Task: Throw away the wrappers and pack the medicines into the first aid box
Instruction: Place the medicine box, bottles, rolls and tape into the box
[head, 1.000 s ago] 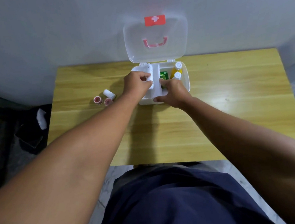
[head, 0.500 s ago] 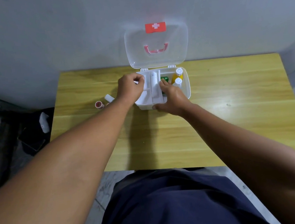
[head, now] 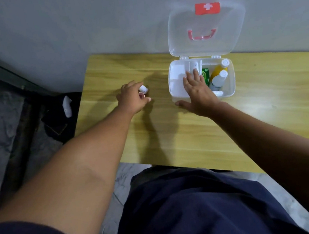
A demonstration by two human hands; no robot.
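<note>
open clear first aid box (head: 230, 81), flat right hand (head: 197, 90) inside, nothing gripped

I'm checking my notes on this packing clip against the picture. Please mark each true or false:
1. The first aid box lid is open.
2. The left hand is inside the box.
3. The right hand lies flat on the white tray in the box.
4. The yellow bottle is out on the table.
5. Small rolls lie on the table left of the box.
1. True: the lid of the first aid box stands raised against the wall.
2. False: the left hand is out on the table, at the small rolls.
3. True: the right hand rests, fingers spread, on the white tray.
4. False: the yellow bottle is inside the box, on its right side.
5. True.
</note>
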